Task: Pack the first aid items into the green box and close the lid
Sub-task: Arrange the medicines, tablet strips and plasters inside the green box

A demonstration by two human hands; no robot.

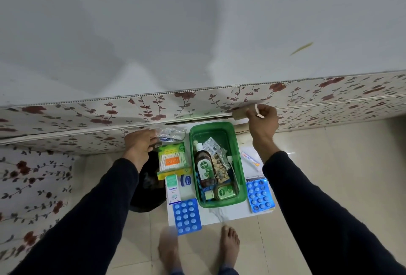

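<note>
Green box [209, 123], open, partly filled, long axis running away from me. My right hand [262, 118] (the nearer of the 2) grips a brown roll [239, 114] just beyond its far end. My left hand [140, 143] touches a clear packet [172, 134] beside its far-left corner, grip unclear.

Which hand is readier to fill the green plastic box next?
Right. The right hand grips a brown roll just beyond the green plastic box; the left hand only touches a clear plastic packet.
</note>
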